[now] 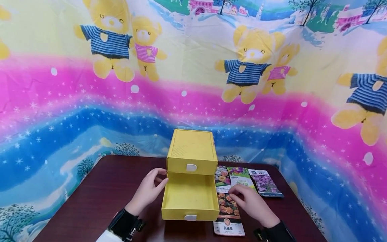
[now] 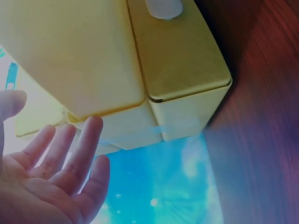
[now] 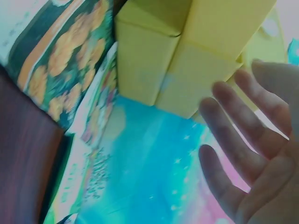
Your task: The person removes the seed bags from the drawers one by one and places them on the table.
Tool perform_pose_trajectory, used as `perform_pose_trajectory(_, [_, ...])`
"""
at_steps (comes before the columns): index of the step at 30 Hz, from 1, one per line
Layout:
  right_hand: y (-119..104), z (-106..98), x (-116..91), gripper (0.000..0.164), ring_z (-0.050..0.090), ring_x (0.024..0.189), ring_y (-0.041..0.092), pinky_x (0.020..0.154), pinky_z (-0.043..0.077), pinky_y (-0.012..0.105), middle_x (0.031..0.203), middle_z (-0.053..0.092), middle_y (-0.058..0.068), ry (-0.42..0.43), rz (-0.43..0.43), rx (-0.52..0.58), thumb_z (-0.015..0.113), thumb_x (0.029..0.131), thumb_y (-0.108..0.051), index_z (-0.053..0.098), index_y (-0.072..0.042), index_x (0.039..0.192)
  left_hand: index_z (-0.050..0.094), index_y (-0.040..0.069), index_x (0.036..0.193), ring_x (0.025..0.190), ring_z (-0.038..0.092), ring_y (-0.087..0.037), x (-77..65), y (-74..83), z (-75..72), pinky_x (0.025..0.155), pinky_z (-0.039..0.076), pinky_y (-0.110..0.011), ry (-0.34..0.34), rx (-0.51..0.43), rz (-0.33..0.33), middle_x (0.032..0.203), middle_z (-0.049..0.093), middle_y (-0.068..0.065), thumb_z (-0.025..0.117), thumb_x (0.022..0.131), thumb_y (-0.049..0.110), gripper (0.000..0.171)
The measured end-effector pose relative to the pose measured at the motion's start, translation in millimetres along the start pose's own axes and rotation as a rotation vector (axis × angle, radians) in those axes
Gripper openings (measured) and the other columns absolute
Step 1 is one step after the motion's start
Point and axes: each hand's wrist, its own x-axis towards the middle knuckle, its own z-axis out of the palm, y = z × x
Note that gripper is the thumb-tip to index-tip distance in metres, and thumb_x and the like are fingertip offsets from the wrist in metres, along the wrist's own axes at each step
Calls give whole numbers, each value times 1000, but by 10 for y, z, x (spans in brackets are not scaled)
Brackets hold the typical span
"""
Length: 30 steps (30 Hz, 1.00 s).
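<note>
Yellow box [image 1: 192, 144]: lower drawer [image 1: 189, 196] pulled out

We have the box standing on the dark wood table [image 1: 127, 181]. Upper drawer [image 1: 178, 165] is in, lower one extended toward the person; each front carries a white tab.

Left hand [image 1: 147, 189] is at the box's left side, fingers loosely bent and apart, clamped on nothing. Fingertips are right by the edge; we can't tell if they touch.

Right hand [image 1: 252, 205] hovers over the packets right of the box, fingers also apart, grip free. Contact there we can't confirm either.

Labels we can read:
- Orange packet [image 1: 228, 216], front, beside the drawer: 孔雀草 in black on a white band.
- Mixed-flower packet [image 1: 222, 178], behind it: looks like 洋桔梗.
- Green packet [image 1: 241, 173], next right: "Zinnias", with larger Chinese characters below, partly behind the right hand.
- Purple packet [image 1: 266, 183], far right: print too small for us.
</note>
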Motion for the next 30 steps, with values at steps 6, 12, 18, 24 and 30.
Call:
perform_pose_trajectory(6, [-201,-11,-65,15,61,95,0,78,55,26,109,62,-22,100,-76,5,68,97,-41,67,-39,112,65,19,123,93,65,-12,-142,119,-101,79,55,-29,-11,19,57,118,63,1,73,96,15,29])
perform_pose_trajectory(12, [-341,-3,-122,37,60,110,2,88,55,30,125,57,-24,74,-165,-22,66,93,-56,64,-36,124,64,20,123,97,65,-13,-290,194,-175,86,57,-34,-59,76,80,117,64,3,79,91,17,35])
perform_pose_trajectory(18, [-424,36,-143,53,59,118,9,94,55,38,133,55,-19,12,-196,-47,71,87,-60,63,-30,131,60,20,128,104,62,-16,-422,233,-199,81,56,-27,-121,118,105,123,62,2,81,89,32,46])
perform_pose_trajectory(24, [-490,25,-136,69,58,122,15,98,52,48,139,54,-12,-33,-212,-84,68,83,-69,60,-27,137,53,19,135,110,59,-18,-487,273,-202,78,54,-27,-163,164,152,129,59,-3,83,85,42,62])
perform_pose_trajectory(30, [-543,3,-103,71,50,135,15,109,43,50,150,49,-6,-65,-237,-80,73,82,-64,52,-33,142,52,19,138,113,58,-16,-510,303,-182,86,54,-34,-182,218,159,128,58,0,82,82,53,72])
